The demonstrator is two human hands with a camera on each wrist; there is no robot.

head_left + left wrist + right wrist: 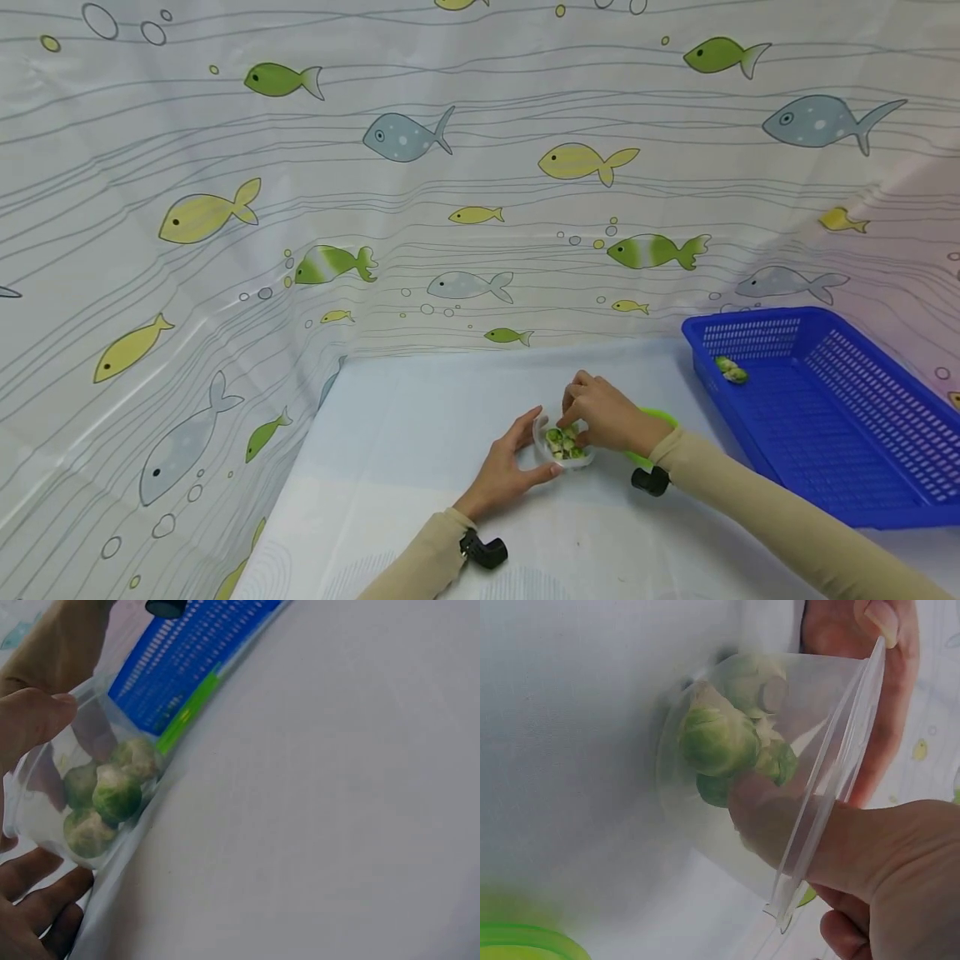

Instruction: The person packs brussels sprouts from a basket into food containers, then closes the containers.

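Note:
Several Brussels sprouts (564, 443) lie in a small clear plastic container (832, 787) on the white-covered table. My left hand (506, 475) grips the container from the left, with thumb and fingers on opposite sides of it. From the right, my right hand (600, 412) reaches down over the rim. Its thumb (761, 814) is inside the container against the sprouts, and other fingertips are hidden. Whether it pinches a sprout cannot be made out. Through the container wall in the left wrist view, the sprouts (116, 795) rest clustered at the bottom.
A large blue plastic basket (847, 400) stands at the right, with a few Brussels sprouts (731, 371) in its far left corner. Beside my right wrist lies a bright green-rimmed object (662, 415), partly covered. A fish-patterned curtain (420, 242) hangs behind the table.

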